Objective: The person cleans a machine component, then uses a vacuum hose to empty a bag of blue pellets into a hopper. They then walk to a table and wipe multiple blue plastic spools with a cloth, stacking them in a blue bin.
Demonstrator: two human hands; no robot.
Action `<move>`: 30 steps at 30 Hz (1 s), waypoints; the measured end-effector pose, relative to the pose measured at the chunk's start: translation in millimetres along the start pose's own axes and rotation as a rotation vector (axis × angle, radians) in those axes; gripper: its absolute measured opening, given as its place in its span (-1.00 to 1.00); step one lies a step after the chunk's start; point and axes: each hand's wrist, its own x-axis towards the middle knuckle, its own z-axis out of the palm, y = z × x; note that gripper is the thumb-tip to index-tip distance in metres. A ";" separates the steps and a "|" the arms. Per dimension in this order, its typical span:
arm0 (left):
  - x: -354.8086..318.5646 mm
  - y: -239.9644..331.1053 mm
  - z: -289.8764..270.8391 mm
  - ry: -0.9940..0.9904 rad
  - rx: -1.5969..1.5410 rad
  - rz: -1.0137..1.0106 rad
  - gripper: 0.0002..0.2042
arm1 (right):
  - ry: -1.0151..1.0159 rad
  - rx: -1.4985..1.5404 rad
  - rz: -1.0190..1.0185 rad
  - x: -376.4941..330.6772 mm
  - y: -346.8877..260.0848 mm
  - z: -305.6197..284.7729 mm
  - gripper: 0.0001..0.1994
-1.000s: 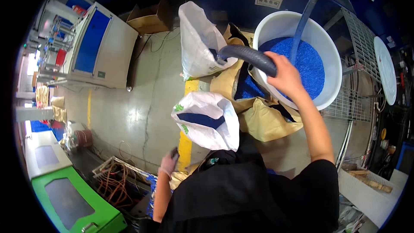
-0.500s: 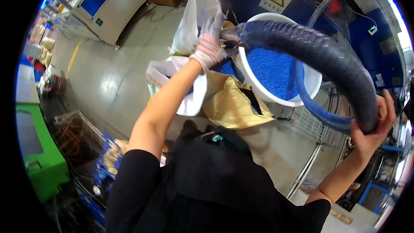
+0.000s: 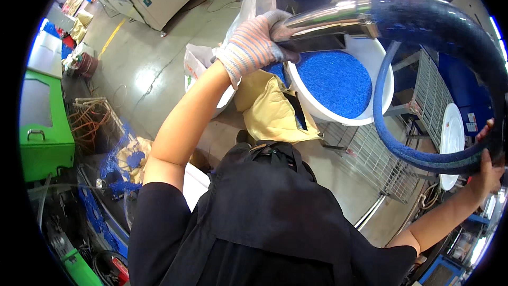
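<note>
Thick blue corrugated hose [image 3: 450, 32] arching above white drum [image 3: 381, 100] of blue pellets [image 3: 333, 82]. Tan sack [image 3: 270, 111] beside drum. Gloved left hand [image 3: 254, 45] clamped on hose's steel nozzle [image 3: 328, 18]; bare right hand [image 3: 487, 164] gripping its loop.

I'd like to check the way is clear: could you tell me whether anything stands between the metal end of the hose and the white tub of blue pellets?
Nothing visible does. The left hand grips the metal nozzle, which hangs over the white tub. The pellets lie uncovered. The right hand holds the blue hose off to the side.
</note>
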 end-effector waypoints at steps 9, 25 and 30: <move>-27.6 -124.0 20.6 -0.132 -0.460 -0.060 -0.45 | -0.394 -0.109 -0.007 8.5 4.4 87.0 -0.25; -20.4 -297.1 -7.2 -0.116 -1.178 -0.440 -0.54 | -0.558 -0.058 -0.014 1.3 4.7 219.3 -0.27; -6.3 -259.9 -89.4 -0.077 -0.199 -0.188 -0.45 | -0.603 -0.068 -0.103 9.3 -6.0 245.3 -0.28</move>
